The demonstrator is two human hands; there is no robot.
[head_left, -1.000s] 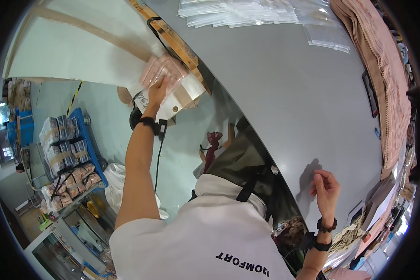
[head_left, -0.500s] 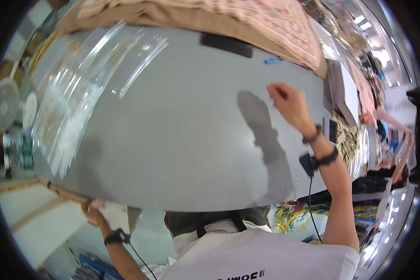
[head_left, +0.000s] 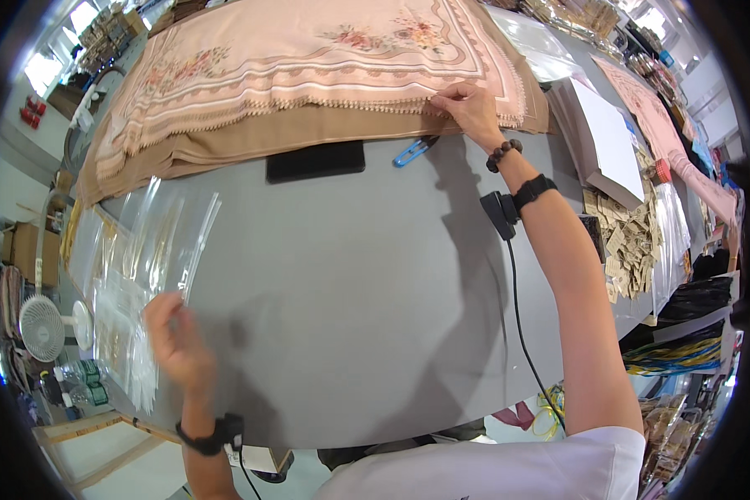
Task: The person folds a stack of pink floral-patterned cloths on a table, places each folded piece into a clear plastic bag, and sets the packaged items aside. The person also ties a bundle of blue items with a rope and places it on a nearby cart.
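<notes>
Pink floral scarves with a beaded-looking trim point(head_left: 267, 79) lie in a stack over brown cloth point(head_left: 250, 142) at the far side of the grey table. My right hand point(head_left: 468, 112) pinches the trimmed near edge of the top scarf between thumb and fingertips. At the left, my left hand point(head_left: 179, 342) is raised beside the clear plastic bags point(head_left: 125, 312), smeared by motion. Whether its fingers are closed cannot be made out, and no held thing shows in it. A blue cutter point(head_left: 412, 152) lies just below my right hand, with a black flat case point(head_left: 316, 162) to its left.
On the right stand a white box-like stack point(head_left: 604, 142) and a heap of small beige tags point(head_left: 627, 242). A small white fan point(head_left: 43, 327) and green-labelled bottles point(head_left: 85, 383) are at the left. A cable point(head_left: 521, 325) hangs from my right wrist device.
My right hand has reached forward from above the table to the scarf and taken its edge. My left hand has risen from below the table's left edge. The view has shifted toward the scarves.
</notes>
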